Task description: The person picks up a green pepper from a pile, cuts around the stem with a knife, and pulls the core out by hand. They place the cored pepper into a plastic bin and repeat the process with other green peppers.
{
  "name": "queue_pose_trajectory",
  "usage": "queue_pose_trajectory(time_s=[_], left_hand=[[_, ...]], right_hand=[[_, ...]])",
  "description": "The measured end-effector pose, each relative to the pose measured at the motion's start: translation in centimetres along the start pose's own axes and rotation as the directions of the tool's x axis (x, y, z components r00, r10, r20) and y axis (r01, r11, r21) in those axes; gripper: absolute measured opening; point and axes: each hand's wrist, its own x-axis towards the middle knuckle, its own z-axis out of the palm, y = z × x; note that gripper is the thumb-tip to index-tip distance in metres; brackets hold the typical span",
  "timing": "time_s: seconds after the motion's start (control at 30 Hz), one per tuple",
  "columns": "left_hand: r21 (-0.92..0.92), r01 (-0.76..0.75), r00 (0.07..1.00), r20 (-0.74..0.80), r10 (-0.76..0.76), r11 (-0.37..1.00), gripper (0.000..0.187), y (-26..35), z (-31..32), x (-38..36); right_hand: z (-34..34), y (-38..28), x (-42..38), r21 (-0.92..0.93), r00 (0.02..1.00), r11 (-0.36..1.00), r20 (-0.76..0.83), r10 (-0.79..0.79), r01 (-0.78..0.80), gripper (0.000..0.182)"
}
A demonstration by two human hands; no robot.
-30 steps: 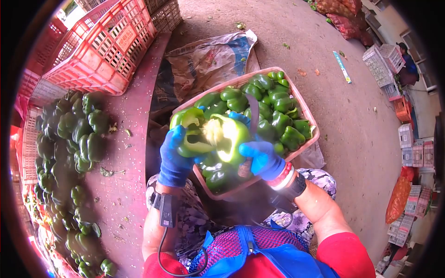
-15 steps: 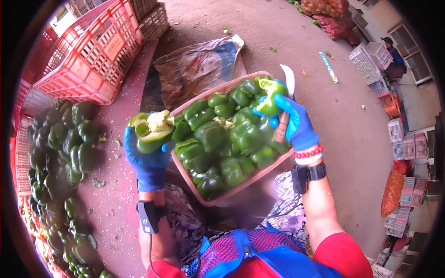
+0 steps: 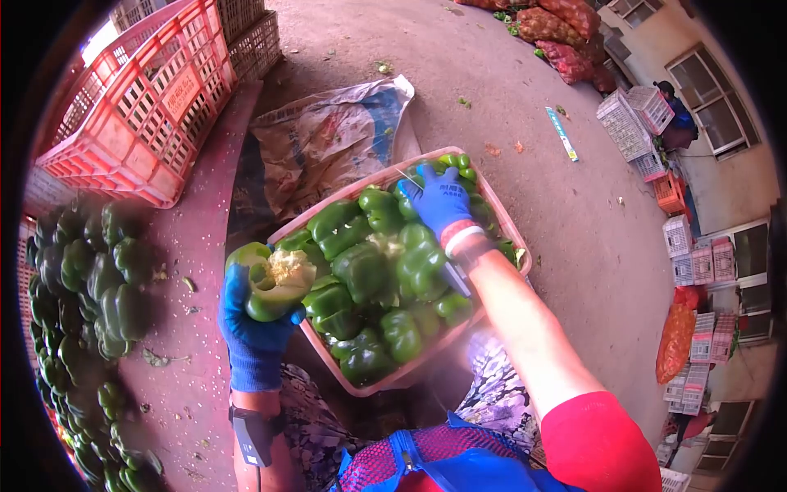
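Note:
My left hand [image 3: 252, 332], in a blue glove, is wrapped round a cut green bell pepper [image 3: 275, 299]. Its pale seed core faces up, left of the crate. My right hand [image 3: 443, 201], gloved in the same blue, is down among the peppers at the far side of the pink plastic crate [image 3: 348, 385]. A thin strip of the knife blade [image 3: 408, 177] pokes out beside its fingers; the handle is hidden. Whether a pepper piece is also under those fingers I cannot make out. Green bell peppers [image 3: 361, 271] fill the crate in front of my lap.
A heap of whole green peppers [image 3: 102, 271] lies on the left. Behind it stands a large pink crate [image 3: 156, 107]. A crumpled sack [image 3: 320, 139] lies beyond my crate. Further off are filled net sacks [image 3: 557, 29], stacked crates [image 3: 627, 123] and another person [image 3: 679, 119].
My right hand has moved left and down into the crate; the cut piece it held is no longer visible in it. My left hand still holds its pepper. The view has shifted slightly.

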Motion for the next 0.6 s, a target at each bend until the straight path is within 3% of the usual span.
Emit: queue_pose_trajectory(time_s=[0.2, 0.23, 0.3, 0.4, 0.43, 0.53, 0.57, 0.6], left_hand=[[0.045, 0.006, 1.0, -0.01, -0.005, 0.999, 0.054, 0.0, -0.4, 0.2], [0.078, -0.008, 1.0, -0.01, 0.009, 0.997, 0.054, -0.2, -0.3, 0.0], [0.137, -0.045, 0.996, -0.065, 0.054, 0.99, 0.053, -0.9, -1.1, 0.5], [-0.009, 0.101, 0.995, -0.015, -0.101, 0.995, 0.052, -0.5, -0.1, 0.9], [0.065, 0.04, 0.999, -0.001, -0.04, 0.997, 0.052, -0.8, -0.5, 0.9], [0.117, 0.021, 1.0, 0.015, -0.023, 0.993, 0.052, -1.2, 1.0, 0.0], [0.153, 0.036, 0.999, 0.015, -0.038, 0.988, 0.053, -1.5, 1.2, -0.3], [0.188, 0.048, 0.999, 0.013, -0.051, 0.981, 0.054, -1.8, 1.6, -0.5]], right_hand=[[0.5, 1.4, -1.9, -0.067, 0.992, 0.994, -0.092, -0.09, 0.084, 0.07], [-0.1, 1.3, -1.5, -0.079, 1.0, 0.997, 0.017, 0.02, -0.019, 0.069], [0.2, 1.1, -0.1, -0.081, 0.998, 0.995, 0.02, 0.06, -0.059, 0.068], [-0.1, 1.2, -0.7, -0.085, 0.999, 0.995, -0.018, 0.047, -0.049, 0.065], [-0.4, 1.2, -1.3, -0.093, 0.998, 0.994, -0.044, 0.053, -0.057, 0.073], [-3.6, -0.1, -4.5, 0.018, 0.979, 0.999, -0.203, 0.03, -0.027, 0.085], [-4.1, -0.9, -5.1, 0.131, 0.98, 0.991, -0.194, 0.049, -0.024, 0.091], [-5.6, -2.3, -6.5, 0.325, 0.987, 0.944, -0.164, 0.002, 0.052, 0.083]])
